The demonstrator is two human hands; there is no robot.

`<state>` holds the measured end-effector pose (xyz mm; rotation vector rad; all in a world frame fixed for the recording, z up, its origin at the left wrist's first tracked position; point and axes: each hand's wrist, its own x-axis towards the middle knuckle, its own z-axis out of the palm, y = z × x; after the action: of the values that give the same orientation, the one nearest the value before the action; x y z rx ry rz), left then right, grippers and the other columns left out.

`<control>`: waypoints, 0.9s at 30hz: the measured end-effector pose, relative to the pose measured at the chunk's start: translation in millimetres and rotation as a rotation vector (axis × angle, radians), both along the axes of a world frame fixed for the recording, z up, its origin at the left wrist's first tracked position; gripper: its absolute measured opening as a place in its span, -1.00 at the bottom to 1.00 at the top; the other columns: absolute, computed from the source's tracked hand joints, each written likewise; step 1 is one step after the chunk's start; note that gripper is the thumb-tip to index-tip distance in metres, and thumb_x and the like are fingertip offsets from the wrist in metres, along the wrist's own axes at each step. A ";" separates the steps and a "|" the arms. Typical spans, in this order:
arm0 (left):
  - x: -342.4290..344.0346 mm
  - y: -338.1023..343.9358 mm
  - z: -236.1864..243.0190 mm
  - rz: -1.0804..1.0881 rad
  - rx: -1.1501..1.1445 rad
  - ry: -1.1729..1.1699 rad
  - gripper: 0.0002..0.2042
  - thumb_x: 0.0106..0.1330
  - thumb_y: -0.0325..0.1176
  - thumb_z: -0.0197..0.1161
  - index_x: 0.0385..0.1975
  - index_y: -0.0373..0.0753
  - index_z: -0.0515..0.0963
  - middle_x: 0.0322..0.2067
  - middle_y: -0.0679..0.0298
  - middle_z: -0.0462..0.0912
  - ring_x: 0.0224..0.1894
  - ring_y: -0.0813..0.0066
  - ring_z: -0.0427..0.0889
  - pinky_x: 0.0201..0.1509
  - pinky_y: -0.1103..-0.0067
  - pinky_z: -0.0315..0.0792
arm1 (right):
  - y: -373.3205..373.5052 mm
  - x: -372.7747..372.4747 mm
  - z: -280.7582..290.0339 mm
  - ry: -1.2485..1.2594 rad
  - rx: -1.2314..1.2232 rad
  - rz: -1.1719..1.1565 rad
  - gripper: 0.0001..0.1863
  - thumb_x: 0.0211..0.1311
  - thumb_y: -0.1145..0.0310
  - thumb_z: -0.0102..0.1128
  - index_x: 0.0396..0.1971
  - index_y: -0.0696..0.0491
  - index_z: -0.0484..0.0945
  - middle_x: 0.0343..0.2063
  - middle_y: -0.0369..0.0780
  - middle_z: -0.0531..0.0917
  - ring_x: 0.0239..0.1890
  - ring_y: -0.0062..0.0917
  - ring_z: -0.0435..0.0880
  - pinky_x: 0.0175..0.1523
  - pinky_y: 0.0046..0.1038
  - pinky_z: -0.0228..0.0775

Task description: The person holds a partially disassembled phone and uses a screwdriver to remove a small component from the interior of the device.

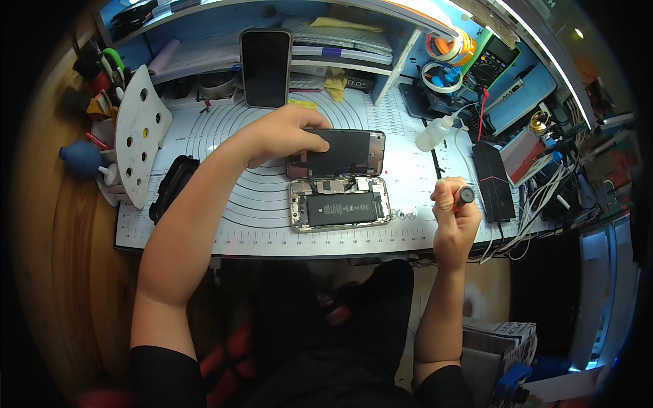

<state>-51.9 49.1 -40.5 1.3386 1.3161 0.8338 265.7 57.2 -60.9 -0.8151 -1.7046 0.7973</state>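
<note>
An opened smartphone body [381,204] lies on the white mat, its black battery [340,209] and inner parts bare. Just beyond it, the detached-looking screen panel [347,153] is raised along the body's far edge, inner side showing. My left hand [289,136] grips that panel by its left end, thumb on the inner face and fingers behind. To the right of the phone, above the mat, my right hand [454,217] is closed round a screwdriver [466,195]. Its dark round end points up, and its tip is hidden.
A second phone [266,68] stands upright at the back. On the right are a white squeeze bottle [434,134], a black box [493,182], loose cables and a multimeter [491,61]. A black case [173,187] and white tool holder [141,136] stand left.
</note>
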 end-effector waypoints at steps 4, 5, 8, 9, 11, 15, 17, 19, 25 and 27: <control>0.5 -2.0 0.6 0.019 0.018 0.015 -0.76 0.24 -0.39 0.33 -0.15 -0.36 0.67 -0.36 0.33 0.65 -0.36 0.63 0.54 -0.26 0.64 0.40 | 19.7 24.0 7.0 0.114 -0.215 -0.073 -0.74 0.51 0.32 0.20 -0.39 0.18 0.60 -0.52 -0.42 0.53 -0.45 -0.79 0.35 -0.32 -0.66 0.17; 1.3 -1.8 1.1 0.029 0.019 0.023 -0.76 0.24 -0.39 0.33 -0.15 -0.36 0.67 -0.36 0.33 0.65 -0.37 0.63 0.54 -0.27 0.64 0.41 | 21.0 25.2 9.9 0.113 -0.210 -0.080 -0.74 0.51 0.32 0.20 -0.39 0.18 0.60 -0.52 -0.42 0.53 -0.45 -0.79 0.35 -0.32 -0.66 0.17; 1.4 -1.7 1.2 0.033 0.023 0.015 -0.76 0.24 -0.39 0.32 -0.15 -0.35 0.67 -0.36 0.33 0.65 -0.38 0.63 0.54 -0.27 0.65 0.41 | 25.9 28.5 16.3 -0.067 -0.192 -0.067 -0.69 0.52 0.29 0.18 -0.30 0.24 0.70 -0.48 -0.40 0.57 -0.42 -0.76 0.39 -0.27 -0.64 0.23; 1.7 -2.5 2.5 0.029 0.025 0.015 -0.76 0.24 -0.39 0.32 -0.15 -0.35 0.67 -0.36 0.33 0.65 -0.38 0.63 0.54 -0.27 0.65 0.41 | 28.2 31.7 16.3 -0.114 -0.225 -0.050 -0.68 0.53 0.28 0.16 -0.26 0.26 0.70 -0.47 -0.39 0.57 -0.42 -0.75 0.39 -0.26 -0.64 0.25; 1.9 -3.2 5.0 0.029 0.011 0.043 -0.76 0.24 -0.38 0.33 -0.15 -0.35 0.67 -0.36 0.33 0.66 -0.37 0.63 0.55 -0.27 0.65 0.41 | 32.4 37.1 14.7 -0.161 -0.257 -0.036 -0.67 0.53 0.28 0.15 -0.22 0.27 0.71 -0.45 -0.37 0.58 -0.41 -0.75 0.39 -0.25 -0.64 0.26; 0.3 -0.8 0.8 0.015 0.022 0.038 -0.76 0.25 -0.38 0.33 -0.14 -0.34 0.67 -0.36 0.33 0.66 -0.37 0.63 0.55 -0.26 0.65 0.42 | 34.1 42.6 14.4 -0.360 -0.227 0.019 -0.73 0.35 0.40 0.20 -0.05 0.16 0.73 -0.40 -0.30 0.58 -0.43 -0.64 0.48 -0.27 -0.53 0.34; 1.0 -0.8 0.2 0.019 0.020 0.019 -0.77 0.25 -0.39 0.33 -0.14 -0.34 0.67 -0.35 0.33 0.67 -0.35 0.63 0.56 -0.25 0.65 0.42 | 35.7 43.2 13.3 -0.766 0.177 -0.091 -0.57 0.06 0.51 0.23 0.00 0.02 0.73 -0.36 -0.20 0.58 -0.46 -0.37 0.61 -0.29 -0.35 0.45; 0.6 -1.0 2.2 0.017 0.009 0.018 -0.77 0.24 -0.39 0.33 -0.15 -0.35 0.67 -0.34 0.32 0.66 -0.33 0.61 0.58 -0.23 0.63 0.44 | 36.2 42.1 18.4 -0.957 0.304 -0.100 -0.55 0.06 0.51 0.23 0.02 0.01 0.72 -0.34 -0.19 0.58 -0.44 -0.32 0.63 -0.29 -0.32 0.47; -1.5 -1.3 -1.3 0.028 0.004 0.015 -0.77 0.23 -0.40 0.33 -0.17 -0.36 0.68 -0.35 0.30 0.65 -0.35 0.59 0.57 -0.23 0.62 0.44 | 44.2 45.1 34.6 -1.377 0.511 0.043 -0.50 0.00 0.52 0.26 0.05 0.02 0.70 -0.25 -0.21 0.59 -0.38 -0.30 0.68 -0.22 -0.32 0.52; -1.1 0.8 -1.9 0.021 0.009 0.021 -0.77 0.23 -0.40 0.33 -0.17 -0.36 0.68 -0.35 0.30 0.65 -0.36 0.59 0.56 -0.24 0.62 0.43 | 45.6 44.3 39.0 -1.485 0.598 0.128 -0.51 -0.05 0.52 0.27 0.00 0.11 0.70 -0.27 -0.22 0.60 -0.35 -0.33 0.68 -0.23 -0.33 0.52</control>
<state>-53.1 49.8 -42.4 1.3465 1.3462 0.8431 310.0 102.8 -21.9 -0.8945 -3.0546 -0.5022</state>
